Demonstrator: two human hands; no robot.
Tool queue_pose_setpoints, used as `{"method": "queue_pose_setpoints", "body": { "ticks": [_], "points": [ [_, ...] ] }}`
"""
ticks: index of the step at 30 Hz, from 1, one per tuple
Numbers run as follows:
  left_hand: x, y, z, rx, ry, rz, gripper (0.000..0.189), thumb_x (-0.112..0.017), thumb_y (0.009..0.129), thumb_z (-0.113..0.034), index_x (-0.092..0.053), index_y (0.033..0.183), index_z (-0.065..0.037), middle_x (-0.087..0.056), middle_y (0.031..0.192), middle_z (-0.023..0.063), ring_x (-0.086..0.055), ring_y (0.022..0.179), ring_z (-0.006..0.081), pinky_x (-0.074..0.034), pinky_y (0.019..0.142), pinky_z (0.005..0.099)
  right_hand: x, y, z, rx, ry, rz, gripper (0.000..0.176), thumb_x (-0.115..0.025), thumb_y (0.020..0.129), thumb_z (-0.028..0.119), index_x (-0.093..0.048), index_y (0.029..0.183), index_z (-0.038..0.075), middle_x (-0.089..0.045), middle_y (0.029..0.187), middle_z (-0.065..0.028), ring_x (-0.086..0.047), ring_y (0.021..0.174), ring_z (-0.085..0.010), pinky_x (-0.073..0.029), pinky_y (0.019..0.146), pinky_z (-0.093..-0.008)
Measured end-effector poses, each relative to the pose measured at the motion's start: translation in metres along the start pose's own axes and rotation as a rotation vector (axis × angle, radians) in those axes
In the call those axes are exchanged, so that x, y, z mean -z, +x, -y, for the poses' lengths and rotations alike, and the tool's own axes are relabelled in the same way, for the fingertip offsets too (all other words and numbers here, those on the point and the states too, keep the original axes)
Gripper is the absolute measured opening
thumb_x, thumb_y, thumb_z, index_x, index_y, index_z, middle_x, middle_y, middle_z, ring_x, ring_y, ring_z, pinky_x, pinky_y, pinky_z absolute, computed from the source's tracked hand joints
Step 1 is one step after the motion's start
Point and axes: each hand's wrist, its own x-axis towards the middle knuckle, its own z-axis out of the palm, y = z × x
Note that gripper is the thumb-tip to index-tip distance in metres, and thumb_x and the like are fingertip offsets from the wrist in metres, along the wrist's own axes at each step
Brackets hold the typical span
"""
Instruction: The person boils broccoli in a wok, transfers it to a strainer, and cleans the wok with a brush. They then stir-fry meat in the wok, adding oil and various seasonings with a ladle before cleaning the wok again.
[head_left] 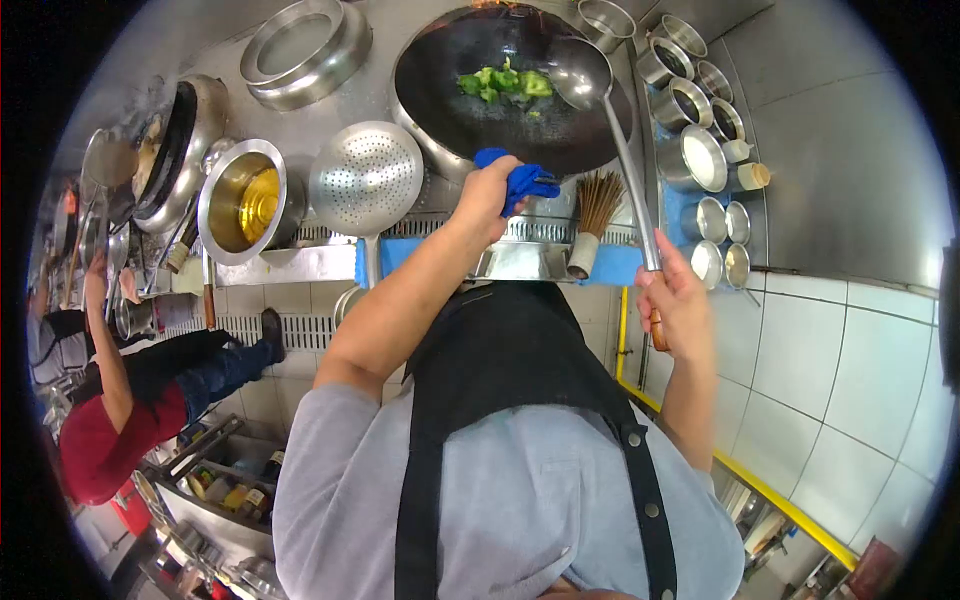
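Our right hand [680, 305] grasps the wooden-ended handle of a long silver metal ladle [580, 75]; our left hand [487, 200] clenches a bunched blue cloth [528, 185] at the near rim of a large round black wok [450, 120]. The ladle's bowl is just beside chopped green vegetables [505, 85] in the wok.

The wok [470, 55] is smooth, faintly glossy metal. Over its right side, the ladle [582, 77] — polished steel, wooden grip [657, 332]. Below the wok, 2 matt things: crumpled cloth [528, 184] and a rough, bristly brush [598, 205]; lower left of it — a smooth, perforated metal skimmer [367, 178].
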Motion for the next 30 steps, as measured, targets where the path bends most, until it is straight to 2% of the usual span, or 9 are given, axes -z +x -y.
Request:
{"method": "queue_pose_setpoints", "body": {
  "ticks": [4, 8, 10, 13, 18, 22, 24, 26, 30],
  "points": [
    [0.002, -0.006, 0.003, 0.004, 0.041, -0.014, 0.02, -0.064, 0.095, -0.023, -0.062, 0.095, -0.003, -0.065, 0.08, 0.0094, -0.06, 0.061, 0.0178, -0.045, 0.047, 0.0283, -0.001, -0.007, -0.01, -0.047, 0.179, -0.039, 0.07, -0.06, 0.099, 0.004, -0.03, 0.163, 0.004, -0.061, 0.103, -0.006, -0.055, 0.061, -0.0092, -0.048, 0.046, -0.026],
    [0.012, -0.001, 0.032, -0.239, 0.089, -0.117, 0.018, -0.065, 0.087, -0.014, -0.066, 0.085, 0.004, -0.068, 0.078, 0.0106, -0.066, 0.065, 0.0197, -0.052, 0.06, 0.0343, -0.009, -0.019, -0.022, -0.063, 0.296, -0.072, 0.072, -0.058, 0.1, 0.005, -0.027, 0.164, 0.005, -0.06, 0.106, -0.0072, -0.055, 0.06, -0.01, -0.048, 0.044, -0.0268],
    [0.052, 0.023, 0.071, -0.515, 0.571, -0.126, 0.019, -0.069, 0.084, -0.016, -0.068, 0.087, 0.003, -0.069, 0.081, 0.0093, -0.067, 0.071, 0.0196, -0.054, 0.067, 0.0361, -0.025, -0.017, -0.022, -0.079, 0.292, -0.07, 0.071, -0.057, 0.102, 0.006, -0.025, 0.165, 0.008, -0.06, 0.105, -0.0072, -0.055, 0.06, -0.0106, -0.048, 0.044, -0.0268],
    [0.079, 0.039, 0.097, -0.589, 0.838, -0.277, 0.021, -0.07, 0.082, -0.017, -0.068, 0.08, 0.003, -0.067, 0.074, 0.0102, -0.065, 0.069, 0.0197, -0.052, 0.065, 0.0382, -0.07, -0.008, -0.015, -0.251, 0.255, 0.047, 0.074, -0.055, 0.104, 0.009, -0.017, 0.167, 0.016, -0.057, 0.099, -0.0056, -0.054, 0.059, -0.0112, -0.049, 0.044, -0.0276],
    [0.046, -0.005, 0.057, -0.393, 0.851, -0.208, 0.024, -0.071, 0.08, -0.019, -0.069, 0.08, 0.004, -0.068, 0.073, 0.0121, -0.064, 0.066, 0.0207, -0.052, 0.063, 0.0394, -0.113, -0.009, 0.017, -0.109, 0.608, 0.222, 0.064, -0.055, 0.103, 0.01, -0.029, 0.162, 0.015, -0.05, 0.093, -0.0027, -0.051, 0.062, -0.0083, -0.05, 0.047, -0.0266],
    [0.007, -0.051, 0.02, -0.002, 0.064, -0.096, 0.016, -0.066, 0.089, -0.02, -0.067, 0.096, -0.006, -0.066, 0.072, 0.0081, -0.065, 0.061, 0.0199, -0.053, 0.053, 0.0341, -0.089, 0.011, 0.027, -0.204, 1.113, 0.537, 0.058, -0.055, 0.102, 0.01, -0.035, 0.156, 0.007, -0.051, 0.099, -0.0055, -0.051, 0.066, -0.0077, -0.049, 0.046, -0.0253],
    [0.018, -0.061, 0.017, 0.163, 0.091, 0.013, 0.016, -0.064, 0.092, -0.022, -0.064, 0.098, -0.008, -0.066, 0.074, 0.0078, -0.063, 0.057, 0.0196, -0.05, 0.045, 0.0305, -0.082, 0.001, 0.03, -0.247, 1.178, 0.581, 0.056, -0.053, 0.102, 0.009, -0.036, 0.155, 0.006, -0.05, 0.101, -0.0066, -0.05, 0.067, -0.0068, -0.048, 0.046, -0.0238],
    [0.008, -0.048, 0.017, 0.113, 0.065, -0.058, 0.017, -0.061, 0.097, -0.026, -0.061, 0.095, -0.009, -0.063, 0.073, 0.006, -0.058, 0.053, 0.0174, -0.041, 0.04, 0.0261, -0.077, -0.002, 0.026, -0.245, 1.198, 0.581, 0.055, -0.052, 0.102, 0.009, -0.036, 0.154, 0.005, -0.049, 0.101, -0.007, -0.05, 0.067, -0.0069, -0.047, 0.046, -0.0232],
    [0.009, -0.009, 0.001, 0.068, -0.025, 0.002, 0.018, -0.061, 0.098, -0.025, -0.059, 0.094, -0.007, -0.062, 0.073, 0.0077, -0.059, 0.056, 0.0177, -0.043, 0.041, 0.0264, -0.058, 0.007, 0.028, -0.145, 1.155, 0.606, 0.058, -0.054, 0.101, 0.008, -0.034, 0.156, 0.007, -0.05, 0.103, -0.0081, -0.051, 0.066, -0.0075, -0.049, 0.046, -0.0244]
  ]
}}
